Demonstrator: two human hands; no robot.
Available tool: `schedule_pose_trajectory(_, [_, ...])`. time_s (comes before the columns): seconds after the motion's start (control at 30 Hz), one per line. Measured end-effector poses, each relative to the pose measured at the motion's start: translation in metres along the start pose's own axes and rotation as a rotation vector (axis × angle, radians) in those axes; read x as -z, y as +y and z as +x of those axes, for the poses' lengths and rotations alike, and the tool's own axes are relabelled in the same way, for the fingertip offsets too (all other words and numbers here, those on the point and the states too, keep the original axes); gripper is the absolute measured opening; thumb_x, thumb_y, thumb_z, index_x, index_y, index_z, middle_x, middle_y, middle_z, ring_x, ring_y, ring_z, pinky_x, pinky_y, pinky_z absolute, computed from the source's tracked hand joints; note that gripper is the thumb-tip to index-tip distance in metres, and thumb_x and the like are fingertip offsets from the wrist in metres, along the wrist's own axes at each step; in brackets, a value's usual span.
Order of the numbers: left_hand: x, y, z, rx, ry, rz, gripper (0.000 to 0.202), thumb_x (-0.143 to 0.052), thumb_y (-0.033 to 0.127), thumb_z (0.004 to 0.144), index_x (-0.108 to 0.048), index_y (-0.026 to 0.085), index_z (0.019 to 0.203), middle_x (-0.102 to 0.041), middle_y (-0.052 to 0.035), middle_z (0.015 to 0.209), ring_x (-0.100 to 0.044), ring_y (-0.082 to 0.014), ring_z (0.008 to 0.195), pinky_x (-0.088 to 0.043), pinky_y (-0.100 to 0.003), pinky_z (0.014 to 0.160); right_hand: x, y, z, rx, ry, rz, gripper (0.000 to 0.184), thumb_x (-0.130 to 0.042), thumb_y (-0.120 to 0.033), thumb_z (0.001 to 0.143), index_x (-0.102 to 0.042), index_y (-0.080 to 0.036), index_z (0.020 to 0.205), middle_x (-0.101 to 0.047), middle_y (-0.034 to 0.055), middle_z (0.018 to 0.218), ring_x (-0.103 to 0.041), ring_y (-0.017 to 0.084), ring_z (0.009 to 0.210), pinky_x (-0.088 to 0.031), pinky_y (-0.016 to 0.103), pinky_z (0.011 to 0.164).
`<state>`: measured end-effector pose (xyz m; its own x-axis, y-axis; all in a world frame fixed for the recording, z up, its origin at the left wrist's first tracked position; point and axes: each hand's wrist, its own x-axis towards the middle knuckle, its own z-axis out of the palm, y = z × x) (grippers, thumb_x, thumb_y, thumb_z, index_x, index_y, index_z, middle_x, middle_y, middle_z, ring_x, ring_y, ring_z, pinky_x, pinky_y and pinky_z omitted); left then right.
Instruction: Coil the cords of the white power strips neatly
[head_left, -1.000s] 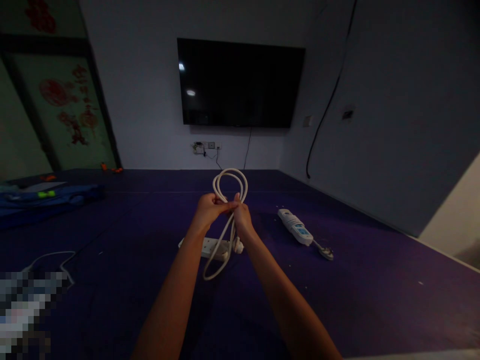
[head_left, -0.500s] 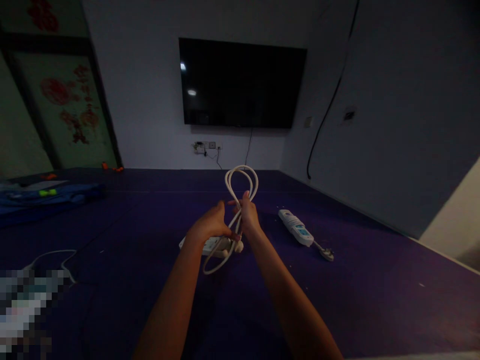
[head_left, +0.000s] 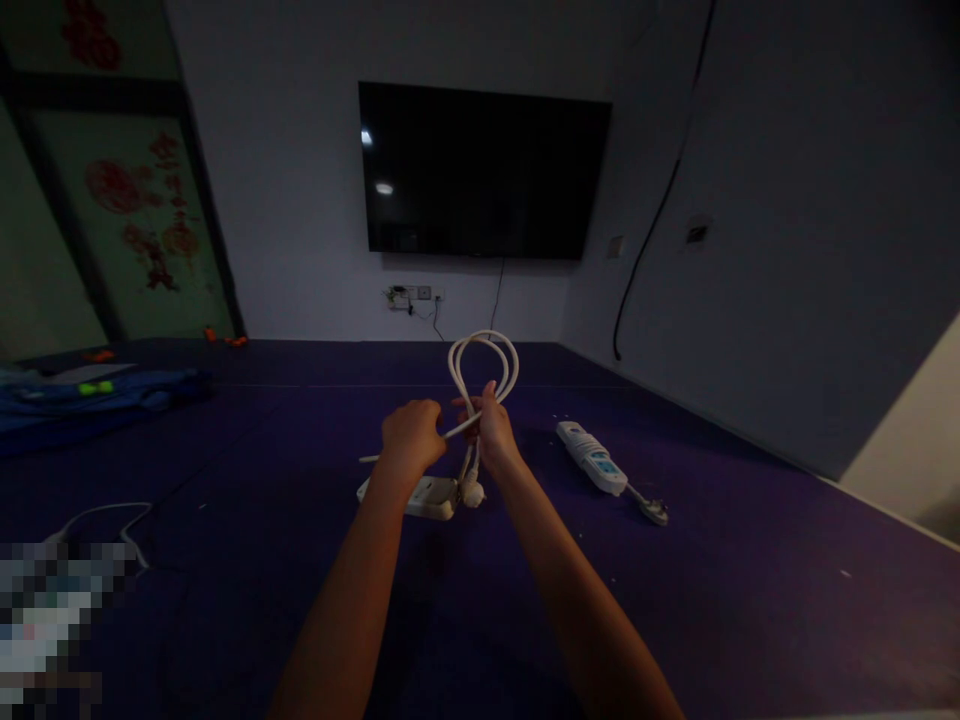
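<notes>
A white power cord (head_left: 513, 372) stands up in a double loop in front of me. My right hand (head_left: 494, 430) is closed round the base of the loops, its thumb pointing up. Closed on a length of the same cord, my left hand (head_left: 415, 436) is just to the left; a short piece of cord sticks out past its far side. Below the hands lies a white power strip (head_left: 433, 497), partly hidden by my left forearm. The cord's plug (head_left: 472, 494) hangs beside the strip's right end.
To the right, a second white power strip (head_left: 600, 468) lies with its cord wrapped round it and its plug (head_left: 654, 511) trailing. Blue cloth (head_left: 150, 392) is at the left on the purple floor (head_left: 750, 600). A television (head_left: 487, 170) hangs on the far wall.
My left hand has moved up and left, and its fingers have closed on the cord. The low slack loop under the hands is gone; that length now runs from my right hand to my left.
</notes>
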<state>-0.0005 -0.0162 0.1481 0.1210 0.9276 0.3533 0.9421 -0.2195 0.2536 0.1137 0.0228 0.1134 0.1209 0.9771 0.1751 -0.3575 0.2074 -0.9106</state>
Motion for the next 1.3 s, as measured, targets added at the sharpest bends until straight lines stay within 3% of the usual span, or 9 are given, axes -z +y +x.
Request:
schedule_pose_trajectory(0.43, [-0.005, -0.013, 0.012, 0.096, 0.226, -0.025, 0.023, -0.061, 0.021, 0.068, -0.068, 0.019, 0.090, -0.069, -0.0128, 0.091, -0.063, -0.0292, 0.088, -0.046, -0.035, 0.073, -0.003, 0.000, 0.000, -0.029, -0.071, 0.077, 0.061, -0.043, -0.068, 0.075, -0.066, -0.011, 0.077, -0.053, -0.0004, 0.049, -0.026, 0.002, 0.033, -0.016, 0.017, 0.034])
schedule_pose_trajectory(0.57, [-0.014, -0.019, 0.020, 0.082, 0.274, -0.179, 0.031, -0.059, 0.011, 0.066, -0.066, 0.016, 0.095, -0.067, -0.0136, 0.097, -0.060, -0.0265, 0.096, -0.044, -0.033, 0.081, -0.004, 0.002, -0.001, 0.015, -0.071, 0.041, 0.056, -0.052, -0.064, 0.071, -0.068, -0.011, 0.079, -0.054, -0.0002, 0.051, -0.028, 0.003, 0.035, -0.018, 0.018, 0.034])
schedule_pose_trajectory(0.67, [-0.021, -0.024, 0.026, 0.109, 0.302, -0.476, 0.040, -0.060, 0.006, 0.062, -0.064, 0.014, 0.101, -0.066, -0.0122, 0.099, -0.059, -0.0250, 0.099, -0.043, -0.034, 0.087, -0.004, 0.003, -0.001, 0.032, -0.077, 0.036, 0.054, -0.054, -0.063, 0.071, -0.068, -0.011, 0.079, -0.056, 0.0003, 0.052, -0.028, 0.003, 0.036, -0.017, 0.018, 0.034])
schedule_pose_trajectory(0.77, [-0.029, -0.028, 0.034, 0.163, 0.298, -0.732, 0.056, -0.063, 0.003, 0.059, -0.058, 0.012, 0.114, -0.064, -0.0130, 0.103, -0.059, -0.0232, 0.098, -0.045, -0.032, 0.086, -0.004, 0.004, 0.000, 0.036, -0.108, 0.046, 0.054, -0.054, -0.062, 0.071, -0.069, -0.011, 0.078, -0.057, 0.0013, 0.052, -0.026, 0.003, 0.036, -0.017, 0.019, 0.035])
schedule_pose_trajectory(0.9, [-0.038, -0.029, 0.041, 0.211, 0.248, -0.913, 0.077, -0.064, 0.002, 0.058, -0.042, 0.011, 0.131, -0.060, -0.0148, 0.112, -0.059, -0.0199, 0.099, -0.047, -0.024, 0.076, -0.006, 0.004, -0.002, 0.062, -0.176, 0.078, 0.055, -0.056, -0.063, 0.068, -0.070, -0.010, 0.079, -0.059, 0.0026, 0.054, -0.027, 0.003, 0.037, -0.017, 0.019, 0.036])
schedule_pose_trajectory(1.03, [-0.043, -0.027, 0.039, 0.221, 0.138, -1.058, 0.084, -0.062, 0.004, 0.060, -0.030, 0.012, 0.138, -0.063, -0.0099, 0.101, -0.062, -0.0140, 0.081, -0.047, -0.019, 0.062, -0.008, 0.002, -0.004, 0.150, -0.207, 0.084, 0.054, -0.056, -0.063, 0.068, -0.071, -0.012, 0.079, -0.060, 0.0022, 0.055, -0.029, 0.004, 0.038, -0.018, 0.020, 0.037])
schedule_pose_trajectory(1.1, [-0.042, -0.026, 0.037, 0.267, 0.080, -1.185, 0.085, -0.059, 0.004, 0.060, -0.029, 0.015, 0.139, -0.062, -0.0109, 0.105, -0.062, -0.0134, 0.078, -0.046, -0.019, 0.059, -0.009, 0.002, -0.004, 0.187, -0.192, 0.067, 0.052, -0.056, -0.063, 0.068, -0.071, -0.013, 0.077, -0.060, 0.0019, 0.056, -0.030, 0.004, 0.039, -0.019, 0.020, 0.038])
schedule_pose_trajectory(1.2, [-0.042, -0.024, 0.039, 0.361, 0.070, -1.313, 0.086, -0.056, 0.003, 0.057, -0.032, 0.019, 0.138, -0.055, -0.0144, 0.121, -0.061, -0.0167, 0.090, -0.046, -0.020, 0.061, -0.009, 0.003, -0.003, 0.218, -0.159, 0.050, 0.053, -0.056, -0.063, 0.067, -0.071, -0.014, 0.075, -0.059, 0.0017, 0.056, -0.031, 0.004, 0.040, -0.019, 0.021, 0.040])
schedule_pose_trajectory(1.3, [-0.046, -0.023, 0.043, 0.430, 0.144, -1.295, 0.084, -0.058, 0.004, 0.053, -0.038, 0.020, 0.133, -0.051, -0.0139, 0.127, -0.055, -0.0213, 0.107, -0.046, -0.023, 0.067, -0.007, 0.005, 0.000, 0.230, -0.113, 0.033, 0.056, -0.055, -0.067, 0.066, -0.071, -0.013, 0.076, -0.058, 0.0014, 0.057, -0.032, 0.005, 0.041, -0.020, 0.021, 0.041])
